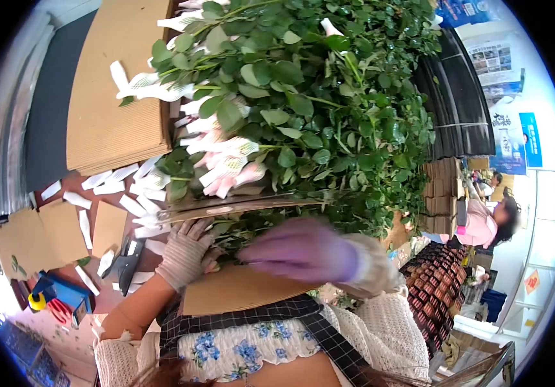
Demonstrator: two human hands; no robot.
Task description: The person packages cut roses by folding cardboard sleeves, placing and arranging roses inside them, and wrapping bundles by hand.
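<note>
My left hand (187, 253), in a pale knit glove, lies with its fingers stretched over the edge of the green rose stems and leaves (226, 235), beside a pinkish bloom. My right hand (303, 251), in a purple glove, is smeared by motion above a brown cardboard sheet (245, 291) close to my apron. What its fingers do cannot be made out. Just beyond both hands runs a thin sheet edge (238, 208), seen nearly side-on. Behind it lies a large heap of roses (329, 109), many heads wrapped in white net sleeves (229, 164).
Stacked cardboard (116, 97) stands at the far left. White sleeves (113, 180) lie scattered near a black stapler-like tool (129, 264). Red-handled scissors (60, 312) and a blue box (74, 293) are lower left. At right, another person (480, 219) in pink is beside stacked cartons (442, 193).
</note>
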